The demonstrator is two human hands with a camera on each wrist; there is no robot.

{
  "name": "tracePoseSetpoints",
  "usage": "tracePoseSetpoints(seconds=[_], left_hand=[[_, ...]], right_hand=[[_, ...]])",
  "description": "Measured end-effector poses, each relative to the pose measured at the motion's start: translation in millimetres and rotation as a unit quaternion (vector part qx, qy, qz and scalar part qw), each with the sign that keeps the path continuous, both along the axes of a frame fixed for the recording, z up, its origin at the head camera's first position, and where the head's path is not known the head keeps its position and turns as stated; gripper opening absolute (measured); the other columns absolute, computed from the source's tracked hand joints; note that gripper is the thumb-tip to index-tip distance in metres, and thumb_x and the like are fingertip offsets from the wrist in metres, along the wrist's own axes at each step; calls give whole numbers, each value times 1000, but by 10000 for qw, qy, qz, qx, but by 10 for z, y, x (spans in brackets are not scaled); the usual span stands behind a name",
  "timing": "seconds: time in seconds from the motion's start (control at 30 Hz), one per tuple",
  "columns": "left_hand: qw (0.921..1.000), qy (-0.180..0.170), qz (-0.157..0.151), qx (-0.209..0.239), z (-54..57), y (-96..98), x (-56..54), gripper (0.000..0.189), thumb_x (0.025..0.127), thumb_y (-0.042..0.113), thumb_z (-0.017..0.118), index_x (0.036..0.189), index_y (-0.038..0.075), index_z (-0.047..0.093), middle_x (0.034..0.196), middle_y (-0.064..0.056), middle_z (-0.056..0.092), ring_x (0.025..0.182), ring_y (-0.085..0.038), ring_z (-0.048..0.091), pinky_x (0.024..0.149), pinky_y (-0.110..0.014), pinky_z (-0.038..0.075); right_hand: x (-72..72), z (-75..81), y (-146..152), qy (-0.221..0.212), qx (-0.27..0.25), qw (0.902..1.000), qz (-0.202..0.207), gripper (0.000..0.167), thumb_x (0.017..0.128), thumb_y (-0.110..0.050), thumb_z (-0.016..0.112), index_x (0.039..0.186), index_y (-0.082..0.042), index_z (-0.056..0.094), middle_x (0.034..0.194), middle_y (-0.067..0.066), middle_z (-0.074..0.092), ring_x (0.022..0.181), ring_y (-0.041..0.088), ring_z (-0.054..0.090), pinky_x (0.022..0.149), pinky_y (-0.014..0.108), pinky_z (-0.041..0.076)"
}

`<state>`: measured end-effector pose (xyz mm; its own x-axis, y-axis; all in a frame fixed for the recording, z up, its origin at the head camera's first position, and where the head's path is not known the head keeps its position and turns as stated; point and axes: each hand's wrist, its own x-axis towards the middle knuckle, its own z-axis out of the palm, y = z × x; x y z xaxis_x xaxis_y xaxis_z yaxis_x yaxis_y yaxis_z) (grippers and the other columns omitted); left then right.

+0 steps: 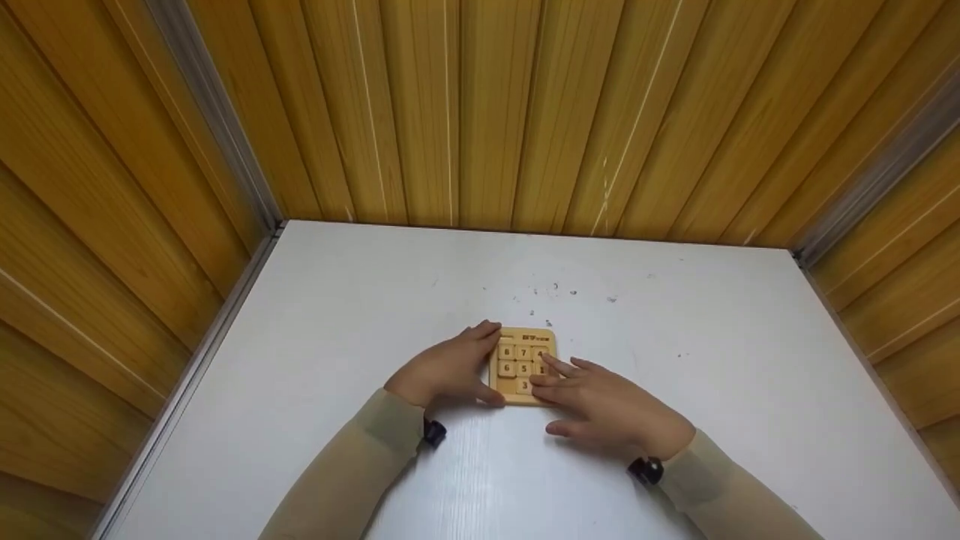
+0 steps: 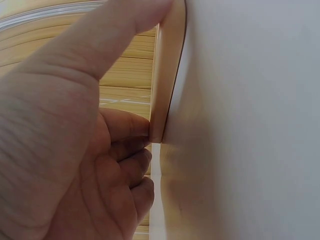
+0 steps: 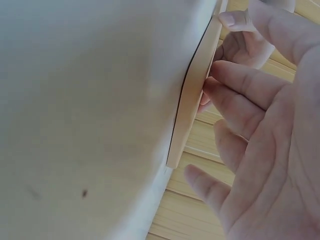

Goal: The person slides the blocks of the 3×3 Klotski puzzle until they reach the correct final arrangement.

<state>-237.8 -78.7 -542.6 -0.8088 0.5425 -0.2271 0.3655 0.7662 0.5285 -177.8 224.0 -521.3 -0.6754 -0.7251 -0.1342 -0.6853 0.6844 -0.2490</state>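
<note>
A small wooden number sliding puzzle (image 1: 513, 334) lies flat on the white table. Its square tiles (image 1: 523, 368) read 8, 7, 4 in the far row and 6, 5, 1 in the middle row; a 3 sits in the near row, with a bare slot at the near left. My left hand (image 1: 450, 367) holds the frame's left side, thumb at the near corner and forefinger at the far one. Fingertips of my right hand (image 1: 604, 401) rest on the right-hand tiles, partly covering them, while its thumb stays off the frame. The left wrist view shows the frame's edge (image 2: 167, 75) between thumb and forefinger.
The white table (image 1: 360, 277) has several small dark marks (image 1: 573, 292) beyond the puzzle. Wood-patterned panels (image 1: 487, 112) rise at the back and both sides, with metal strips at the corners. Each wrist carries a small black device (image 1: 646, 471).
</note>
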Motion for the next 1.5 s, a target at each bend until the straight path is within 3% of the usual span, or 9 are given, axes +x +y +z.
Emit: tracePoseSetpoints(seconds=[0.23, 0.5, 0.73, 0.97, 1.5], left_hand=[[10000, -11, -12, -12, 44, 7, -8, 126, 86, 55, 97, 181, 14, 26, 193, 4, 16, 180, -24, 15, 146, -45, 23], [10000, 14, -3, -25, 74, 7, -1, 126, 86, 55, 97, 181, 14, 26, 193, 3, 15, 180, -25, 15, 146, -45, 23], [10000, 0, 28, 13, 76, -11, 10, 127, 85, 54, 98, 181, 14, 26, 193, 4, 16, 180, -24, 15, 146, -44, 24], [10000, 12, -8, 25, 75, -19, 10, 127, 85, 54, 98, 181, 11, 27, 192, 1, 18, 179, -27, 17, 146, -45, 24], [10000, 40, 7, 51, 49, -9, 32, 127, 84, 54, 99, 181, 12, 27, 192, 0, 18, 179, -27, 18, 145, -46, 25]], right_hand=[[33, 11, -23, 88, 67, 9999, -63, 67, 109, -55, 70, 166, -22, 60, 176, -10, 52, 174, 26, 35, 143, 55, 30], [53, 71, -106, 457, 97, 9989, 71, 63, 108, -51, 72, 160, -17, 66, 170, -2, 61, 169, 30, 44, 139, 59, 36], [31, 39, -121, 300, 142, 9994, 15, 65, 109, -54, 70, 163, -19, 64, 174, -4, 57, 173, 28, 37, 142, 57, 32], [10, 35, -154, 310, 0, 9994, 159, 62, 107, -50, 73, 159, -16, 67, 171, -1, 61, 170, 31, 43, 140, 58, 36], [22, 4, -265, 167, 19, 9997, 183, 65, 108, -49, 72, 163, -16, 63, 175, -2, 55, 173, 28, 37, 141, 58, 33]])
